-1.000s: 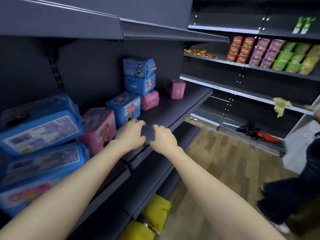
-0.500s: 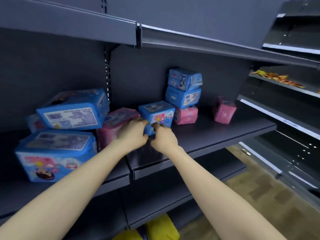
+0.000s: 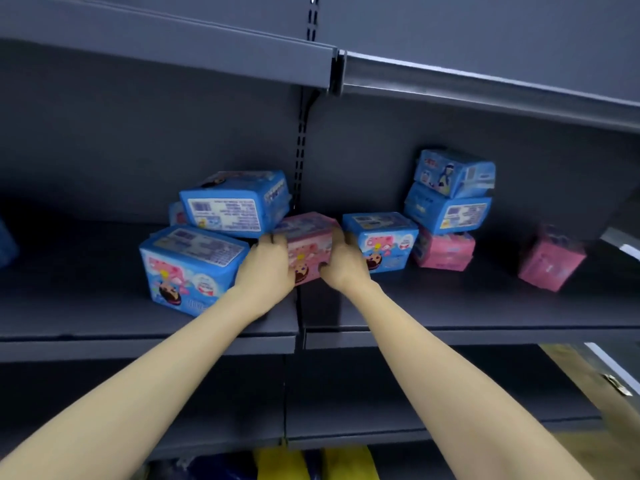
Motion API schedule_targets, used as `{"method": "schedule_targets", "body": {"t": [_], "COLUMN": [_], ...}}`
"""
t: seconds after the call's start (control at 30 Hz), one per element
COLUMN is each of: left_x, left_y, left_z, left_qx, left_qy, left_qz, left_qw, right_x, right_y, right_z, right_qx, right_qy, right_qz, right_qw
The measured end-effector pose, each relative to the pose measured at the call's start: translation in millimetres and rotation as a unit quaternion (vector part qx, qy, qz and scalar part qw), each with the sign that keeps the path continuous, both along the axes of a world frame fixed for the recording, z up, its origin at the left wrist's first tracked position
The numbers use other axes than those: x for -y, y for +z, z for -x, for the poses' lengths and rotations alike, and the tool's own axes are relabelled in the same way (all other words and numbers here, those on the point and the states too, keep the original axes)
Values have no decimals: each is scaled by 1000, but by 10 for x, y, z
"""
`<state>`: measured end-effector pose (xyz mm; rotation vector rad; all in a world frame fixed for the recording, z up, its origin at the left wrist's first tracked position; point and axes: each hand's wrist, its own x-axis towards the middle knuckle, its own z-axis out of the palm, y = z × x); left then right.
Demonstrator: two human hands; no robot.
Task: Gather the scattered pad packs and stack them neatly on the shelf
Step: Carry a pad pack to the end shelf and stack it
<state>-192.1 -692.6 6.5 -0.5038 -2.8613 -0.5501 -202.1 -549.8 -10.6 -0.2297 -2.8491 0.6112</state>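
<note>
Dark shelf (image 3: 450, 306): both hands grip pink cartoon-printed pad pack (image 3: 306, 242).

The shelf (image 3: 450, 306) before me is bearing, left to right: a large blue pack (image 3: 192, 268), a middle pink pack (image 3: 308, 242), a small blue pack (image 3: 381, 242), a low pink pack (image 3: 446, 252) sitting under a blue stack (image 3: 448, 209), and a far pink pack (image 3: 550, 265).

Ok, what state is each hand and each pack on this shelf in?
left hand: grips middle pink pack's left side
right hand: grips its right side
middle pink pack: held between both hands
lower large blue pack: lying on the shelf
upper large blue pack: tilted on top of it
small blue pack: sitting on the shelf
right stack: two blue packs on a pink one
far pink pack: alone, tilted
</note>
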Motion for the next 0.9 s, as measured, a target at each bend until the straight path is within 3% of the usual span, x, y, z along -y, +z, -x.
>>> {"method": "schedule_targets", "body": {"t": [0.27,0.4,0.63,0.9], "left_x": [67,41,-15,2], "left_y": [6,-59,-129,-164], "left_z": [2,72,60,34], "left_qx": [5,50,28,10], "left_qy": [30,13,15,6], "left_qz": [8,-5,-48,-91], "left_qw": [1000,999,998,996], "right_x": [-14,14,63,61], "right_y": [8,-43,-68,37], "right_z": [153,198,91,-190], "right_qx": [21,23,-62,-127], "right_qy": [18,8,-21,-66], "right_qz": [53,68,217,216], "right_qw": [998,997,974,966]}}
